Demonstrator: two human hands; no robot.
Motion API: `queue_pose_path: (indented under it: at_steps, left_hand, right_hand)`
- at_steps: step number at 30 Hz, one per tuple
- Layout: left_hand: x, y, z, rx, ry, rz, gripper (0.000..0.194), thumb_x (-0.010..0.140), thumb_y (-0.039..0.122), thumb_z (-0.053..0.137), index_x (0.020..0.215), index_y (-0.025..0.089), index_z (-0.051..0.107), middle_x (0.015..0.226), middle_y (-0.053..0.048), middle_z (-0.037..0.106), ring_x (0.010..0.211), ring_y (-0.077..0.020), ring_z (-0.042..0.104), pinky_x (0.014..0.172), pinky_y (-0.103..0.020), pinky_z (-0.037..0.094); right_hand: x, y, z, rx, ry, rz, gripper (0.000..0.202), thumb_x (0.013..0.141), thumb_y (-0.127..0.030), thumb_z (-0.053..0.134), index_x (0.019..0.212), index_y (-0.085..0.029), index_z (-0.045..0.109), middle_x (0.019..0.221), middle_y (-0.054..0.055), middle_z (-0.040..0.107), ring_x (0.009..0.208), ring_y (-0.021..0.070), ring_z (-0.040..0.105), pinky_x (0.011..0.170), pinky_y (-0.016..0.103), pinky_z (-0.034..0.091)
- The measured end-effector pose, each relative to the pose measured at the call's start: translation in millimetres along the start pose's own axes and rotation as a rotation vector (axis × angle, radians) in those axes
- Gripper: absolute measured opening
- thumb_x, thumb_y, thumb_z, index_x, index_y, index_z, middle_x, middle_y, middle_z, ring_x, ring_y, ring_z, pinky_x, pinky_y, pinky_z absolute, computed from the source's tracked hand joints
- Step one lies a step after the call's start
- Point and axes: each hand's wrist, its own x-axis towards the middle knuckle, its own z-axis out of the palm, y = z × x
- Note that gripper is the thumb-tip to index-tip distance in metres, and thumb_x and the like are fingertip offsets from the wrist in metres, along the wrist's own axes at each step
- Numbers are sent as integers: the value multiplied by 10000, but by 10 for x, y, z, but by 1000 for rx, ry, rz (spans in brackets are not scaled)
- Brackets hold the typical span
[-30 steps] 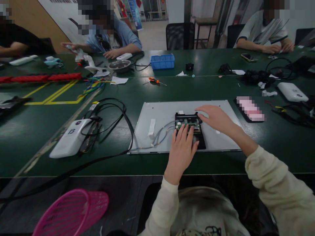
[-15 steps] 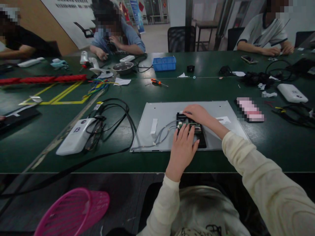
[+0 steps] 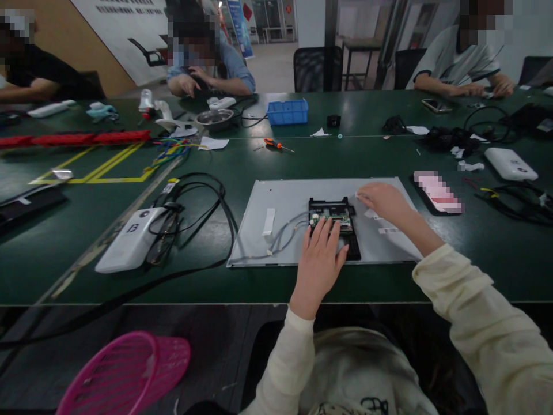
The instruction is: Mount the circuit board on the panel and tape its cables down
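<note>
A grey flat panel (image 3: 276, 193) lies on the table before me, with a black plastic housing (image 3: 354, 248) on its middle. Inside the housing sits a green circuit board (image 3: 343, 218), partly hidden under fingers. My left hand (image 3: 320, 259) rests on the board's near side, fingers stretched out and flat. Just right of the housing's far corner, my right hand (image 3: 382, 202) hovers over the panel. Its thumb and fingertips are pinched together; a small pale bit may be between them, too small to name. Grey cables (image 3: 285, 242) run leftward from the board.
A white power bank (image 3: 129, 239) with black cables lies left, a phone (image 3: 438, 193) right of the panel. Farther off are an orange screwdriver (image 3: 276, 145), a blue bin (image 3: 287, 112) and a metal bowl (image 3: 215, 119). A pink basket (image 3: 129, 374) stands below the table edge. Several people sit around.
My right hand has moved right, off the housing's far edge, uncovering its top bar. My left hand stays on the board. Across the table, a person's hands have shifted.
</note>
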Motion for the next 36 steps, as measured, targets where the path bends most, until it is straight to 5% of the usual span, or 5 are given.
queue_pose_path:
  at_steps: [8, 14, 25, 36]
  left_hand:
    - [-28, 19, -54, 7, -10, -28, 582, 970, 451, 358, 1478, 179, 275, 1561, -100, 247, 1463, -249, 147, 1175, -509, 184]
    - [-72, -15, -90, -91, -43, -14, 782, 866, 484, 572, 1494, 202, 202, 1570, -123, 206, 1468, -286, 98, 1169, -547, 150]
    - [-57, -56, -68, -165, -43, -29, 744, 853, 412, 612, 1465, 195, 250, 1559, -134, 230, 1468, -278, 102, 1167, -504, 199]
    - [-49, -37, -22, -144, -25, -125, 849, 808, 471, 652, 1475, 170, 222, 1583, -183, 86, 1454, -349, 124, 1134, -516, 272]
  right_hand:
    - [-107, 47, 123, 295, 152, 51, 316, 921, -258, 430, 1111, -170, 667, 1132, 90, 692, 1073, 245, 619, 953, 393, 454]
    - [-132, -68, 125, 320, 121, 6, 302, 910, -249, 446, 1085, -155, 674, 1119, 100, 692, 1067, 244, 617, 967, 387, 448]
    - [-150, -183, 122, 287, 49, -82, 384, 943, -328, 386, 1231, -180, 593, 1247, 113, 629, 1186, 259, 548, 1025, 450, 409]
    - [-182, -238, 180, 117, -69, -39, 590, 973, -505, 242, 1458, -177, 315, 1447, 155, 459, 1397, 302, 319, 1119, 617, 146]
